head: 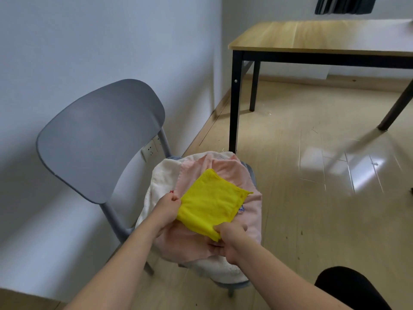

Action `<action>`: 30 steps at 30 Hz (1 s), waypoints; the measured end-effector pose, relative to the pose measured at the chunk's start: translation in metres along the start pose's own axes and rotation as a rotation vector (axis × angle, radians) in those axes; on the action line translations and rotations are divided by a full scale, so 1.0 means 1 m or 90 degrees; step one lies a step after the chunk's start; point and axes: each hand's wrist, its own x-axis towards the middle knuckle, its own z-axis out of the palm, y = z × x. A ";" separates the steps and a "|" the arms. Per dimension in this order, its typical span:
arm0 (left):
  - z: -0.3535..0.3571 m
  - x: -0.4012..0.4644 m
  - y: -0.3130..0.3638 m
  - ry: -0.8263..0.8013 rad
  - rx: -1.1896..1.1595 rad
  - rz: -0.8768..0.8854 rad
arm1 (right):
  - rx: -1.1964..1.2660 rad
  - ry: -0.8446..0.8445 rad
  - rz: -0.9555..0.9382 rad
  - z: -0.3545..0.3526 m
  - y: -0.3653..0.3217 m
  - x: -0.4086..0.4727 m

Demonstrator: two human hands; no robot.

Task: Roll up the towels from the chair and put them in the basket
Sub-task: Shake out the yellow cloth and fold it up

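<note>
A grey chair [98,139] stands by the wall with a pile of towels on its seat. A folded yellow towel [212,202] lies on top of a pink towel [223,168], which lies over a white towel [163,173]. My left hand [166,211] grips the yellow towel's near left edge. My right hand [230,240] pinches its near right corner, fingers curled round the cloth. No basket is in view.
A wooden table with black legs [312,39] stands to the right, one leg [234,101] just behind the chair seat. A wall socket [150,149] shows behind the chair. Glossy wood floor [324,175] spreads to the right. A dark rounded shape [350,289] sits at bottom right.
</note>
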 end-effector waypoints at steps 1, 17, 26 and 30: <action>-0.002 -0.005 0.002 -0.016 0.009 0.004 | 0.010 -0.010 -0.028 -0.002 -0.001 -0.003; 0.006 0.000 0.033 -0.134 0.016 0.144 | -0.355 -0.114 -0.300 -0.061 -0.039 0.002; 0.042 0.048 0.049 0.080 0.116 0.112 | -0.307 0.065 -0.298 -0.043 -0.069 0.059; 0.057 0.053 0.062 0.106 0.176 0.137 | -0.339 0.121 -0.296 -0.034 -0.078 0.071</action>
